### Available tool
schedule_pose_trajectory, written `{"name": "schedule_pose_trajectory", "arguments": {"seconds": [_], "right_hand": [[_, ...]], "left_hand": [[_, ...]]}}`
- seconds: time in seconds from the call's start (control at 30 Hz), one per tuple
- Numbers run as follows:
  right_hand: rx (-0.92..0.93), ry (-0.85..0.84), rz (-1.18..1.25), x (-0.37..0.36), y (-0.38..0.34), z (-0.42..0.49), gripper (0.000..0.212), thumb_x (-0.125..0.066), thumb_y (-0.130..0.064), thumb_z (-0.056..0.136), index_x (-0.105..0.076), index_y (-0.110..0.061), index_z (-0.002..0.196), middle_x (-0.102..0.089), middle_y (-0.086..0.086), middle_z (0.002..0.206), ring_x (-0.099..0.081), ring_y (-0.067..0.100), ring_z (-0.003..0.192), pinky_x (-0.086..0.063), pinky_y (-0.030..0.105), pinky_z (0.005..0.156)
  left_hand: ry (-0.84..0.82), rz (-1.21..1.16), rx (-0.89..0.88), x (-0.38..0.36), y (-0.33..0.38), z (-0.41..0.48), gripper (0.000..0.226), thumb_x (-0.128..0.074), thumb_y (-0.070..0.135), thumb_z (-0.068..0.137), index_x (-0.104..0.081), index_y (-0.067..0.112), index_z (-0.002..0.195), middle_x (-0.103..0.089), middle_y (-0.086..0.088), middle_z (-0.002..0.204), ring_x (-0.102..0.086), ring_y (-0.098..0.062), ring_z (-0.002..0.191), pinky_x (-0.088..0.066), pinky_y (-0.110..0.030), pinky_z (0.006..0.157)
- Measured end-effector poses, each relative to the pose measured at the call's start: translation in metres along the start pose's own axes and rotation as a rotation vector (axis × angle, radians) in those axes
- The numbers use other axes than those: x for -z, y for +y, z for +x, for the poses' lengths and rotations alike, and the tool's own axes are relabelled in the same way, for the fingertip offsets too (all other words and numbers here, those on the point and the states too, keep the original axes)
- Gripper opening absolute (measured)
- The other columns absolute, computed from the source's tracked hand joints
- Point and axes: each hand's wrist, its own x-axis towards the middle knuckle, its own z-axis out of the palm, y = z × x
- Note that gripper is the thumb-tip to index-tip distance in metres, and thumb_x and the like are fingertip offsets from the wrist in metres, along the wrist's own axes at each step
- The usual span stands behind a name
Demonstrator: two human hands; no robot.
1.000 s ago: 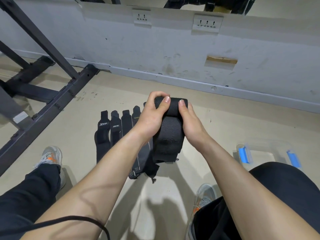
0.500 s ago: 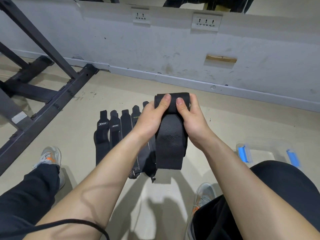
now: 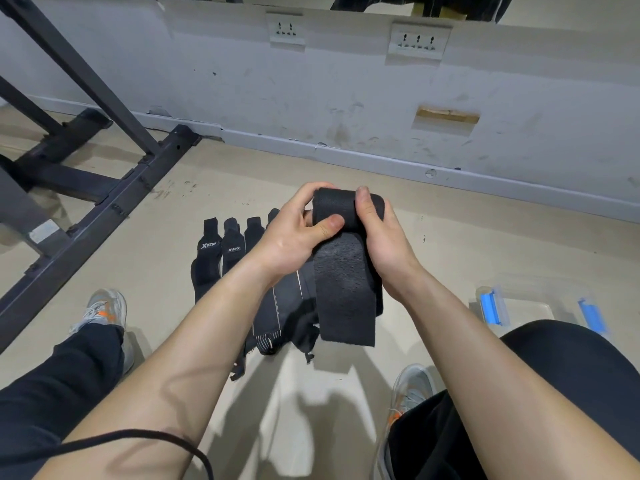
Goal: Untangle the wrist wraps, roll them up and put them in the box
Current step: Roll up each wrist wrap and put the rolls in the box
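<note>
Evidently rolling was in hand: left hand (image 3: 294, 237) and right hand (image 3: 386, 247) curled their fingers (image 3: 329, 225) round the wrist wrap (image 3: 343, 289), held above the floor (image 3: 460, 244), tail hanging. Next, probably, winding that tail in tightly.

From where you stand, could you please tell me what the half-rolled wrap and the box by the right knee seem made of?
The wrap looks like matte black woven fabric, probably elastic: ribbed weave, fuzzy worn patch, limp hanging tail. The box seems clear plastic: floor shows through its walls, with blue clips.
</note>
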Motion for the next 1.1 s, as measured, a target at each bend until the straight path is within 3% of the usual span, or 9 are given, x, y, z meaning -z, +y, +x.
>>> {"name": "schedule_pose_trajectory", "arguments": {"seconds": [0.17,0.33,0.47,0.57,0.77,0.87,0.93,1.03,1.1], "right_hand": [[0.071,-0.011,0.115,0.001,0.003,0.0,0.03,-0.064,-0.037,0.099,-0.055,-0.013,0.114,-0.074,0.005,0.106,-0.073,0.025,0.102,-0.059,0.045,0.092],[0.102,-0.085,0.103,0.0,0.005,0.0,0.023,-0.061,-0.023,0.102,-0.05,-0.01,0.117,-0.072,0.0,0.097,-0.071,0.014,0.09,-0.059,0.032,0.079],[0.074,-0.075,0.16,-0.002,0.002,-0.003,0.035,-0.065,-0.021,0.099,-0.047,-0.009,0.127,-0.075,-0.001,0.098,-0.073,0.018,0.094,-0.061,0.037,0.083],[-0.019,-0.046,0.11,-0.001,0.003,0.0,0.052,-0.073,-0.047,0.088,-0.051,-0.018,0.125,-0.075,0.001,0.113,-0.073,0.02,0.106,-0.056,0.05,0.099],[-0.045,-0.058,0.036,-0.001,-0.001,0.002,0.064,-0.06,-0.069,0.087,-0.059,-0.017,0.124,-0.074,0.005,0.117,-0.073,0.022,0.106,-0.055,0.053,0.1],[-0.002,-0.067,0.046,-0.002,-0.002,0.0,0.062,-0.065,-0.059,0.089,-0.058,-0.01,0.127,-0.073,0.014,0.118,-0.072,0.032,0.109,-0.055,0.056,0.098],[0.011,-0.062,0.072,0.0,-0.002,0.001,0.05,-0.065,-0.045,0.096,-0.056,-0.006,0.126,-0.073,0.015,0.117,-0.073,0.029,0.105,-0.058,0.049,0.093],[0.032,-0.079,0.109,0.002,-0.002,0.0,0.033,-0.059,-0.03,0.102,-0.054,-0.005,0.122,-0.075,0.005,0.103,-0.073,0.017,0.092,-0.06,0.034,0.08],[0.042,-0.1,0.123,0.002,-0.002,-0.001,0.028,-0.059,-0.027,0.102,-0.052,-0.007,0.121,-0.075,0.005,0.102,-0.073,0.018,0.092,-0.06,0.034,0.08]], "left_hand": [[0.027,-0.09,0.085,-0.002,-0.004,-0.001,0.055,-0.071,0.023,0.086,-0.051,0.016,0.137,-0.073,-0.019,0.106,-0.071,-0.031,0.098,-0.054,-0.056,0.098],[0.033,-0.144,0.18,-0.007,-0.003,0.0,0.064,-0.063,0.06,0.09,-0.065,0.01,0.13,-0.074,-0.012,0.122,-0.07,-0.029,0.117,-0.049,-0.053,0.109],[0.137,-0.166,0.122,-0.009,-0.004,0.002,0.041,-0.064,0.038,0.1,-0.064,0.005,0.125,-0.076,-0.014,0.116,-0.073,-0.029,0.11,-0.055,-0.049,0.102],[0.147,-0.191,0.092,-0.006,-0.005,0.002,0.031,-0.063,0.019,0.101,-0.056,0.003,0.127,-0.075,-0.011,0.109,-0.073,-0.025,0.103,-0.059,-0.04,0.09],[0.073,-0.061,0.016,-0.002,-0.011,-0.001,0.035,-0.066,0.004,0.098,-0.052,0.013,0.128,-0.07,-0.006,0.1,-0.067,-0.014,0.091,-0.059,-0.032,0.086],[0.095,-0.056,0.006,-0.002,-0.013,-0.002,0.038,-0.07,0.002,0.095,-0.053,0.017,0.126,-0.072,-0.001,0.096,-0.069,-0.01,0.089,-0.059,-0.031,0.084],[0.123,-0.083,0.016,-0.003,-0.015,-0.004,0.045,-0.076,0.007,0.09,-0.053,0.014,0.128,-0.074,-0.001,0.099,-0.071,-0.015,0.094,-0.06,-0.036,0.088],[0.149,-0.183,0.099,-0.004,-0.015,-0.007,0.048,-0.075,0.011,0.092,-0.051,0.007,0.134,-0.076,-0.011,0.104,-0.074,-0.026,0.098,-0.06,-0.041,0.086],[0.098,-0.249,0.133,-0.004,-0.014,-0.008,0.042,-0.066,0.014,0.099,-0.052,0.003,0.137,-0.073,-0.021,0.119,-0.071,-0.032,0.109,-0.059,-0.042,0.091]]}}
